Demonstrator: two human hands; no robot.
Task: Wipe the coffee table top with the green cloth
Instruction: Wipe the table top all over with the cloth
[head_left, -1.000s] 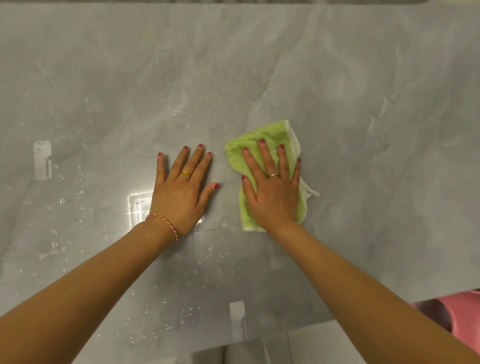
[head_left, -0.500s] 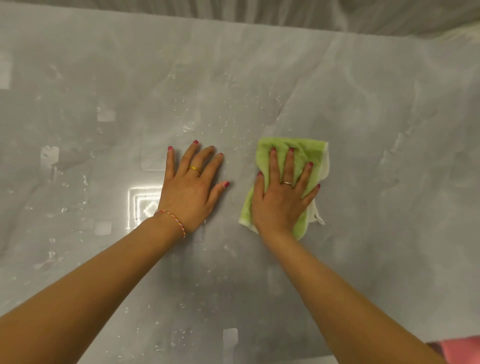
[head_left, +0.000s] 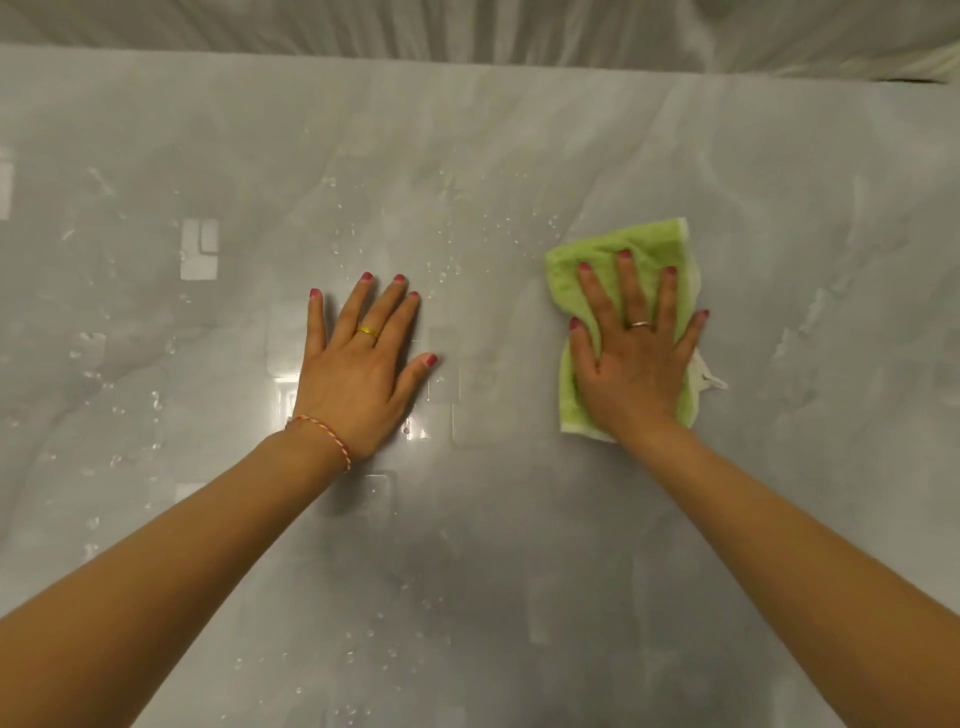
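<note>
The green cloth (head_left: 652, 244) lies folded flat on the glossy grey marble coffee table top (head_left: 805, 234), right of centre. My right hand (head_left: 631, 358) presses down flat on it, fingers spread, covering its middle; green terry shows above the fingertips and along both sides, with a white hem and tag at the right. My left hand (head_left: 361, 374) rests palm down on the bare table top, fingers apart, a hand's width left of the cloth, holding nothing.
Water droplets (head_left: 447, 244) are scattered across the table between and beyond the hands, with more near the left side and near the front. The table's far edge (head_left: 467, 60) runs along the top, with pale fabric behind it.
My right hand has slid the green cloth to the right and slightly away from me, widening the gap to my left hand. The left hand has stayed planted. The view has tilted toward the far edge.
</note>
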